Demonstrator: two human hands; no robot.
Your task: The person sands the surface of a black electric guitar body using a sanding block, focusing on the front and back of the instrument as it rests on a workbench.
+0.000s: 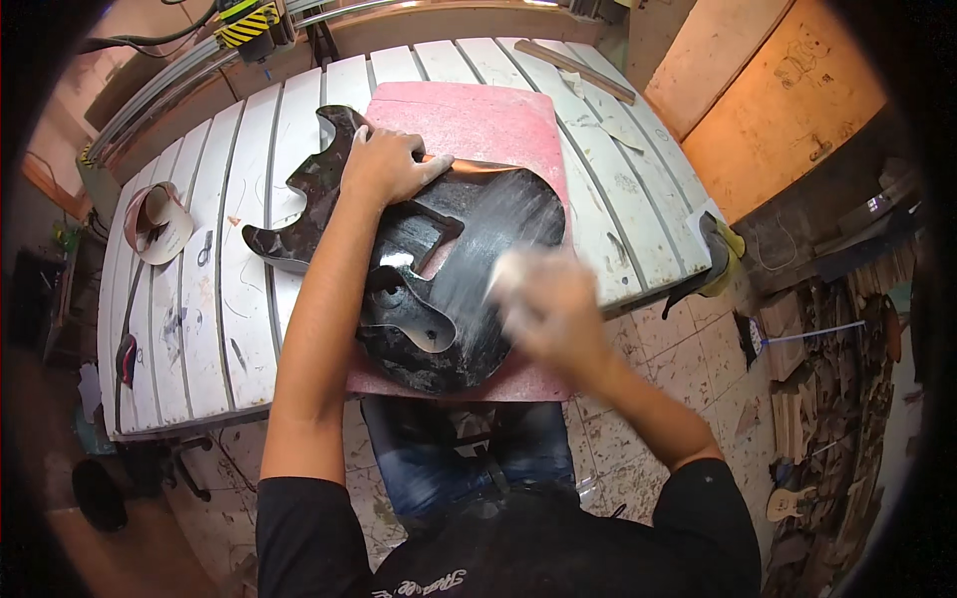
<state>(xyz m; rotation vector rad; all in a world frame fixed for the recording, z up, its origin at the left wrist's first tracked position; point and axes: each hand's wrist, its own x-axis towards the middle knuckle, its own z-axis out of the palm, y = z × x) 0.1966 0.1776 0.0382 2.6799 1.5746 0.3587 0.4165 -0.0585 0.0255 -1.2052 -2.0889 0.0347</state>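
Pink sheet (459, 115) under guitar body (464, 284); left forearm (329, 309) across; cap (174, 234) apart.

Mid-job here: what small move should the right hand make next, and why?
I'd probably shift the right hand toward the near edge of the black guitar-shaped body: pale streaks cover its right side, while that edge looks darker and less streaked. The left hand rests on the far side, seemingly steadying it.

At the centre, the guitar body (478, 269) is black with pale grey streaks; the mat (464, 108) is pink, the slatted table (199, 344) white with dark lines, the upper-left block (246, 28) yellow-and-black striped.
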